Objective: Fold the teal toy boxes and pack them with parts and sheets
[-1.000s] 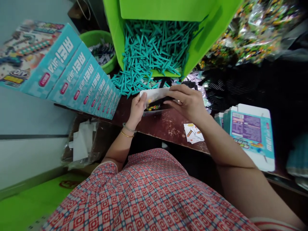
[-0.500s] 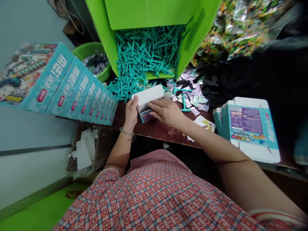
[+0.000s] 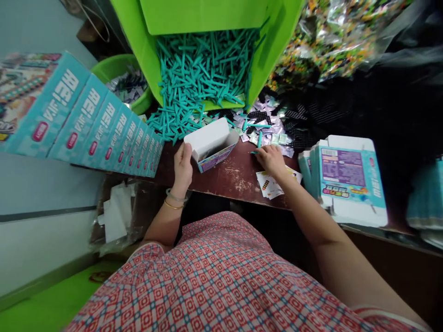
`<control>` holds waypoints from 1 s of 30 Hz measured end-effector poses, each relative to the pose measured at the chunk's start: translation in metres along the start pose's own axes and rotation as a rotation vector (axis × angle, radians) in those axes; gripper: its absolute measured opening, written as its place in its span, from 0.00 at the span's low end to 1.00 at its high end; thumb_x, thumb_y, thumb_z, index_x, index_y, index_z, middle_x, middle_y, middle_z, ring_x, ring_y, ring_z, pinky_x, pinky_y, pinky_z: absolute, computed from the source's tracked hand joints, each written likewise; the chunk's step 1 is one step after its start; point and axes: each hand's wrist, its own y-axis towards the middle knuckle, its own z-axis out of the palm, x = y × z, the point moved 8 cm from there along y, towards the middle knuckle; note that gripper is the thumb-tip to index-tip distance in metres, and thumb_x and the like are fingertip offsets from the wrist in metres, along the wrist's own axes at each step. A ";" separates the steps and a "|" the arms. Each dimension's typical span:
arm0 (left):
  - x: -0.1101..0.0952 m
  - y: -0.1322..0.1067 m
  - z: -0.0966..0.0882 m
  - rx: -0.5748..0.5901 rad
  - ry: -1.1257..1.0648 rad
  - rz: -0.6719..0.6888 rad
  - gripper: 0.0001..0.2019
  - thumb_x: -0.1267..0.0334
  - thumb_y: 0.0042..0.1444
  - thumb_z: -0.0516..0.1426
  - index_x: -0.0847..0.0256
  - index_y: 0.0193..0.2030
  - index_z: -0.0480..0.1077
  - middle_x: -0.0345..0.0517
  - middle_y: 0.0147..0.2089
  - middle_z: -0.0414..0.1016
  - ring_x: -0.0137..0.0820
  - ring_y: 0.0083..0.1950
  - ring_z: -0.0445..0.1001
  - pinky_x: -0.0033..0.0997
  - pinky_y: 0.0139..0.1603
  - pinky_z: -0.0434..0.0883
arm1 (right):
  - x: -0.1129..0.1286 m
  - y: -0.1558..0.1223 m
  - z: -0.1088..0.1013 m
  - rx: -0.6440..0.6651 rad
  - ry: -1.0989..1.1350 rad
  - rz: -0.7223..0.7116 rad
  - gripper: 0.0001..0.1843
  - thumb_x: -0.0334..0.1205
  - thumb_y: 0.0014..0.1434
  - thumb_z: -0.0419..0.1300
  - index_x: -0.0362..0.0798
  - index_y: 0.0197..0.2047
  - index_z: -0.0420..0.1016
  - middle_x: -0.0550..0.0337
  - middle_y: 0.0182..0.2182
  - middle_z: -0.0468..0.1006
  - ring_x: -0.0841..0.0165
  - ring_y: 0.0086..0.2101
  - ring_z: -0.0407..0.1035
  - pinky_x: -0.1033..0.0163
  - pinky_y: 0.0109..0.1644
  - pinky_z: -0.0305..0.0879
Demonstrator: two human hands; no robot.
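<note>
In my left hand [image 3: 182,168] is a small cardboard box [image 3: 216,159], gripped at its left end. The box lies tilted on the table with its white flap raised and its mouth open; what is inside is mostly hidden. My right hand [image 3: 272,159] is closed over the crossbar of a teal T-shaped plastic stick [image 3: 260,139], whose stem points away from me. Beside it, another teal stick [image 3: 258,126] lies among small foil sachets [image 3: 273,124]. Printed leaflets [image 3: 272,185] lie partly under my right wrist.
A green bin [image 3: 277,55] spills teal sticks [image 3: 200,74] onto the table [image 3: 224,182]. Finished-looking boxes [image 3: 83,115] are stacked at left, by a green basin [image 3: 138,101] of sachets. Flattened boxes [image 3: 346,180] lie at right. Bags of coloured pieces [image 3: 332,46] sit behind.
My right hand has left the box and moved right onto the teal T-shaped stick. The box mouth now shows wider. My left hand keeps its hold. The whole view has shifted slightly.
</note>
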 end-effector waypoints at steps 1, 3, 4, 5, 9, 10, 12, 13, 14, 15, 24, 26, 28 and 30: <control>-0.002 -0.004 0.002 0.020 0.016 0.014 0.31 0.29 0.58 0.62 0.58 0.46 0.81 0.49 0.43 0.82 0.40 0.55 0.79 0.33 0.54 0.76 | 0.008 0.005 -0.015 -0.050 0.019 -0.010 0.17 0.51 0.72 0.53 0.51 0.39 0.78 0.55 0.29 0.77 0.64 0.34 0.63 0.56 0.40 0.62; -0.004 -0.010 0.005 0.047 0.040 0.034 0.30 0.31 0.57 0.64 0.57 0.48 0.81 0.48 0.43 0.83 0.39 0.52 0.79 0.31 0.51 0.76 | 0.026 0.017 -0.058 -0.154 0.083 0.048 0.17 0.52 0.73 0.52 0.52 0.45 0.78 0.56 0.33 0.78 0.62 0.35 0.68 0.56 0.40 0.65; -0.003 -0.014 0.005 0.055 0.047 0.031 0.29 0.31 0.57 0.64 0.57 0.47 0.81 0.47 0.43 0.83 0.38 0.50 0.79 0.31 0.49 0.75 | 0.038 0.024 -0.084 -0.209 0.124 0.082 0.17 0.51 0.74 0.51 0.54 0.48 0.78 0.57 0.36 0.79 0.61 0.35 0.70 0.55 0.40 0.66; -0.001 -0.016 0.005 0.055 0.050 0.026 0.29 0.31 0.58 0.64 0.58 0.46 0.81 0.47 0.42 0.83 0.38 0.49 0.79 0.30 0.48 0.75 | 0.054 0.031 -0.109 -0.238 0.165 0.107 0.17 0.51 0.75 0.50 0.56 0.51 0.78 0.57 0.38 0.79 0.60 0.36 0.72 0.54 0.40 0.68; 0.008 -0.019 0.006 0.064 0.068 0.008 0.28 0.32 0.60 0.62 0.59 0.39 0.79 0.45 0.37 0.80 0.37 0.44 0.78 0.31 0.45 0.74 | 0.146 0.064 -0.163 -0.184 0.198 -0.166 0.15 0.49 0.76 0.53 0.57 0.52 0.79 0.56 0.39 0.80 0.61 0.38 0.74 0.53 0.43 0.70; 0.009 -0.018 0.006 0.072 0.072 0.005 0.28 0.32 0.60 0.62 0.59 0.38 0.79 0.45 0.36 0.80 0.37 0.44 0.77 0.31 0.45 0.74 | 0.164 0.071 -0.157 -0.110 0.172 -0.249 0.14 0.49 0.76 0.53 0.57 0.52 0.80 0.56 0.39 0.81 0.60 0.39 0.74 0.53 0.44 0.70; 0.010 -0.015 0.006 0.080 0.070 -0.002 0.28 0.32 0.59 0.63 0.59 0.37 0.79 0.44 0.34 0.78 0.37 0.43 0.77 0.31 0.44 0.74 | 0.179 0.082 -0.127 0.054 0.124 -0.334 0.13 0.49 0.75 0.56 0.57 0.52 0.81 0.54 0.42 0.82 0.58 0.44 0.74 0.50 0.51 0.70; 0.011 -0.013 0.006 0.080 0.065 -0.007 0.28 0.32 0.58 0.64 0.59 0.37 0.79 0.44 0.33 0.78 0.37 0.43 0.77 0.31 0.44 0.74 | 0.176 0.085 -0.109 0.115 0.121 -0.324 0.13 0.49 0.74 0.58 0.57 0.53 0.81 0.53 0.45 0.83 0.56 0.48 0.74 0.47 0.55 0.69; 0.011 -0.011 0.006 0.076 0.060 -0.014 0.28 0.32 0.58 0.64 0.59 0.37 0.78 0.44 0.33 0.78 0.37 0.44 0.77 0.31 0.45 0.74 | 0.167 0.089 -0.093 0.134 0.144 -0.281 0.13 0.50 0.73 0.59 0.58 0.53 0.82 0.52 0.49 0.83 0.55 0.52 0.73 0.44 0.59 0.68; 0.011 -0.010 0.005 0.071 0.053 -0.019 0.28 0.32 0.57 0.64 0.59 0.38 0.78 0.44 0.34 0.78 0.38 0.45 0.78 0.31 0.46 0.74 | 0.153 0.091 -0.079 0.113 0.191 -0.209 0.15 0.51 0.72 0.60 0.58 0.55 0.82 0.51 0.54 0.82 0.53 0.56 0.72 0.42 0.63 0.66; 0.014 -0.015 0.016 0.094 -0.030 0.006 0.32 0.39 0.58 0.67 0.56 0.62 0.74 0.52 0.65 0.79 0.43 0.67 0.75 0.36 0.67 0.71 | 0.077 0.066 0.038 0.198 1.224 0.646 0.34 0.73 0.55 0.67 0.53 0.50 0.85 0.54 0.45 0.87 0.56 0.51 0.78 0.48 0.58 0.74; 0.019 -0.012 0.015 0.087 -0.039 -0.018 0.29 0.43 0.58 0.67 0.58 0.60 0.75 0.51 0.62 0.81 0.43 0.65 0.76 0.38 0.66 0.71 | 0.081 0.071 0.040 0.240 1.270 0.660 0.32 0.69 0.51 0.72 0.54 0.49 0.85 0.56 0.43 0.87 0.57 0.48 0.78 0.49 0.58 0.74; 0.022 -0.005 0.013 0.079 -0.043 -0.043 0.24 0.48 0.57 0.67 0.60 0.55 0.78 0.49 0.57 0.84 0.43 0.61 0.78 0.39 0.63 0.73 | 0.085 0.086 0.025 0.231 1.127 0.518 0.27 0.62 0.52 0.74 0.55 0.49 0.85 0.57 0.45 0.86 0.58 0.47 0.77 0.48 0.58 0.73; 0.021 0.002 0.013 0.090 -0.030 -0.053 0.19 0.50 0.56 0.66 0.60 0.49 0.79 0.47 0.51 0.85 0.42 0.56 0.80 0.38 0.59 0.75 | 0.096 0.103 0.000 0.188 0.832 0.262 0.19 0.54 0.59 0.71 0.54 0.50 0.84 0.55 0.49 0.84 0.56 0.50 0.75 0.46 0.59 0.71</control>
